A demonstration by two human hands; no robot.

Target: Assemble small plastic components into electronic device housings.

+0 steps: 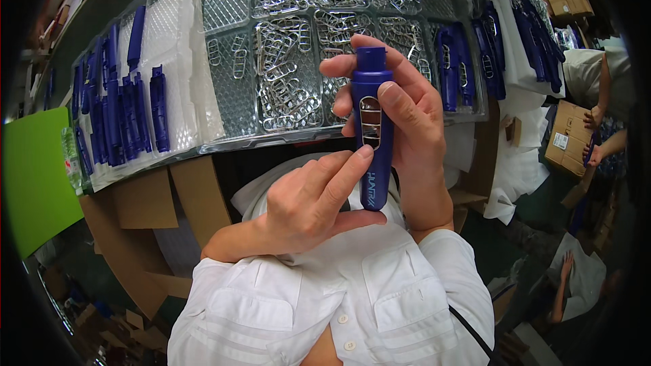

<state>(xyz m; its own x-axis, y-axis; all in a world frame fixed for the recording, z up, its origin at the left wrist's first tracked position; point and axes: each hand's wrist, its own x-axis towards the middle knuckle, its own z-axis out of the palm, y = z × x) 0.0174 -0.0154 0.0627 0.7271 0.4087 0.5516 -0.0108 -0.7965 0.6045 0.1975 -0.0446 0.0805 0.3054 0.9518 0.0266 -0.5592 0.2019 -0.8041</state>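
Note:
A dark blue plastic tube-shaped handle casing (373, 163) stands nearly upright in front of my chest, its narrower collar at the top. Set into its face is a silver oblong trim frame (371, 122) with several openings. My right hand (417, 112) grips the casing from the right, thumb on its front edge and fingers behind it. My left hand (308, 196) pinches the lower part. Its index fingertip presses at the bottom end of the trim frame, and its thumb lies under the casing's base.
A clear compartment tray (234, 105) across the bench holds many loose silver frames. Blue casings lie at the left (159, 108) and right (447, 68). Cardboard boxes (146, 200) stand below the bench's left side. Another person's hands (594, 156) are at the far right, by a carton (568, 137).

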